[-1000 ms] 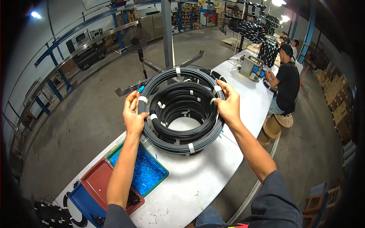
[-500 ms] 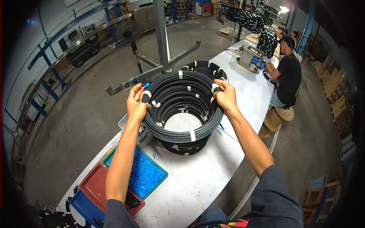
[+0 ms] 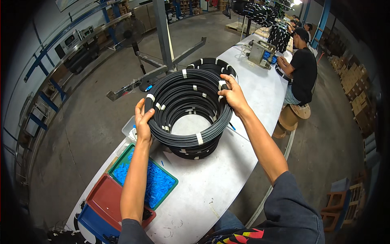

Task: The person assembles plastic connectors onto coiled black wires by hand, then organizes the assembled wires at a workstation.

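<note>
A tall stack of black cable coils (image 3: 191, 141), bound with white tape bands, stands on the white table in front of me. My left hand (image 3: 143, 124) grips the left edge of the top coil, its thumb at the rim and fingers along the outside. On the far right edge, my right hand (image 3: 232, 95) holds the same coil beside a white tape band, thumb inside and fingers over the top. A blue connector (image 3: 148, 88) sticks out past the coil's upper left edge. Another blue-tipped end (image 3: 232, 127) shows at the stack's right side.
Left of the stack are a green tray (image 3: 174, 188) of small blue parts, a red tray (image 3: 106, 197) and a blue tray (image 3: 91, 223). Behind stands another black coil stack (image 3: 211, 63). A co-worker (image 3: 302, 67) sits farther along the white table (image 3: 195, 191), near a metal fixture (image 3: 260, 53).
My left hand has slid lower along the coil's left edge, away from the blue connector. My right hand stays on the coil's right side. The whole view has shifted slightly.
</note>
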The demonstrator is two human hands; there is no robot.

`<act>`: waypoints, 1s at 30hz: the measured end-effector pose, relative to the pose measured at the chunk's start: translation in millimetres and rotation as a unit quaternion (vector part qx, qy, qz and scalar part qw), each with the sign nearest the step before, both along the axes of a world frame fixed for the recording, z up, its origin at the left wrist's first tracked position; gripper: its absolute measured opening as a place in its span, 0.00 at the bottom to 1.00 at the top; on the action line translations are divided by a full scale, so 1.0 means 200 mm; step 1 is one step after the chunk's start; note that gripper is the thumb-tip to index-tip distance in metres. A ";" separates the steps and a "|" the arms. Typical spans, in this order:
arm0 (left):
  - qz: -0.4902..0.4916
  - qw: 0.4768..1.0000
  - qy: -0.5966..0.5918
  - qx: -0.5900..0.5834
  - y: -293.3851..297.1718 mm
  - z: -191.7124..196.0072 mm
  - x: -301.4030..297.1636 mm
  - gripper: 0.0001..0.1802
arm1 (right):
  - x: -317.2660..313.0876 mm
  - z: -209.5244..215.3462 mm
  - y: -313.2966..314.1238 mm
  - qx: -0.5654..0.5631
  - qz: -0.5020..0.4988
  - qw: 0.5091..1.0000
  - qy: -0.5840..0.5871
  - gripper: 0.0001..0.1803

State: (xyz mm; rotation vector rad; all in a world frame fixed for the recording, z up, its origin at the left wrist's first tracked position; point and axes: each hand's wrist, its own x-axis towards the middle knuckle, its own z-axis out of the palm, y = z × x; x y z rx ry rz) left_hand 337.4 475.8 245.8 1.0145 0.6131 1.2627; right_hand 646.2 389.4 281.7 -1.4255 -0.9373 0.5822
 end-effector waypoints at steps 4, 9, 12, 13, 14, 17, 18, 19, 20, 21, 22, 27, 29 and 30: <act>0.036 0.997 0.072 -0.004 0.02 0.07 -0.04 0.43 | -0.09 0.13 -0.03 -0.016 0.034 0.999 0.024 0.37; 0.079 0.995 0.060 -0.018 0.01 0.09 0.02 0.44 | -0.04 0.09 -0.01 0.004 0.042 0.997 0.064 0.39; 0.085 0.996 0.040 -0.010 0.00 0.11 -0.01 0.44 | -0.09 0.13 -0.02 0.000 0.055 0.997 0.059 0.38; 0.085 0.996 0.040 -0.009 0.01 0.10 -0.02 0.44 | -0.10 0.13 -0.01 0.015 0.061 0.995 0.072 0.38; 0.087 0.995 0.038 0.000 0.02 0.09 -0.02 0.43 | -0.09 0.13 -0.01 0.001 0.061 0.997 0.055 0.37; 0.089 0.995 0.042 0.014 0.04 0.08 -0.02 0.41 | -0.07 0.13 0.01 0.004 0.059 0.998 0.030 0.37; 0.087 0.995 0.047 0.020 0.04 0.09 -0.01 0.40 | -0.07 0.13 0.01 0.003 0.066 0.997 0.032 0.37; 0.088 0.995 0.048 0.020 0.05 0.09 -0.02 0.40 | -0.07 0.13 0.02 0.002 0.068 0.997 0.033 0.37; 0.081 0.995 0.061 0.013 0.06 0.09 -0.02 0.40 | -0.07 0.13 0.03 -0.014 0.062 0.997 0.035 0.37; 0.074 0.995 0.073 0.006 0.07 0.09 -0.03 0.39 | -0.07 0.13 0.03 -0.031 0.057 0.997 0.038 0.37; 0.070 0.995 0.070 0.017 0.06 0.09 -0.03 0.39 | -0.07 0.12 0.03 -0.030 0.057 0.997 0.038 0.37; 0.074 0.995 0.061 0.019 0.08 0.02 -0.04 0.38 | -0.05 0.08 0.03 -0.006 0.051 0.998 0.043 0.31; 0.074 0.996 0.049 0.017 0.07 0.02 -0.04 0.37 | -0.06 0.09 0.02 -0.007 0.047 0.998 0.048 0.30; 0.075 0.996 0.047 0.015 0.07 0.02 -0.04 0.35 | -0.06 0.09 0.02 -0.009 0.036 0.998 0.046 0.30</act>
